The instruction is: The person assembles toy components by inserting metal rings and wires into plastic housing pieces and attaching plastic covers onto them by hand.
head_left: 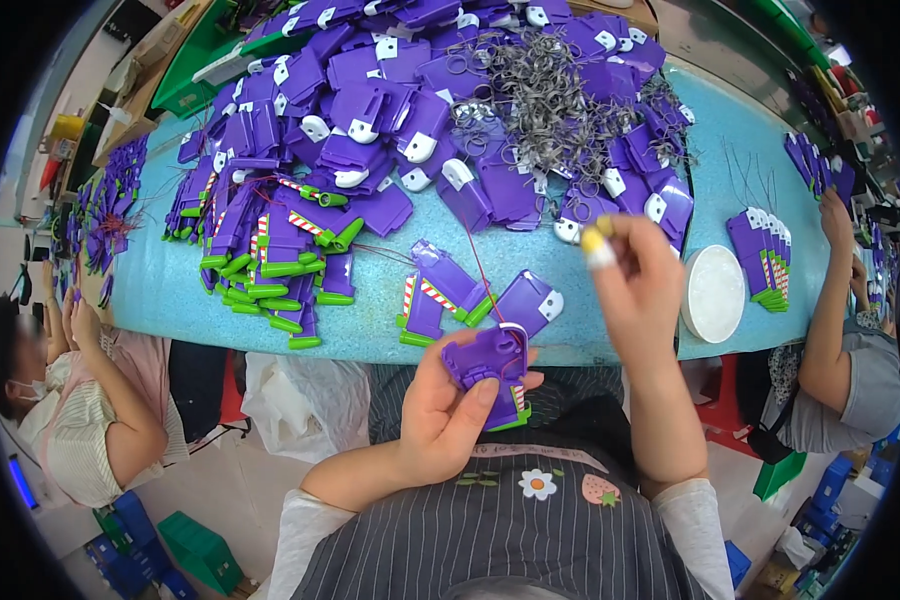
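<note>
Left hand point(448, 405): fingers clamped on purple toy part point(488, 368).
Right hand point(638, 290): fingertips pinched on red string point(478, 268).
Risk: a hard tug could snap it.

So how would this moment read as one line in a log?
left hand: holds purple toy piece | right hand: raised, pulling red string | table: purple pieces heaped

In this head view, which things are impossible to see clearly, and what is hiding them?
- Purple plastic piece: the left hand covers its lower side.
- Right hand: motion blur; what its taped fingertips pinch is unclear.
- Red thread: too thin to follow to its end.
- Table: far end cut off by the fisheye rim.
</note>
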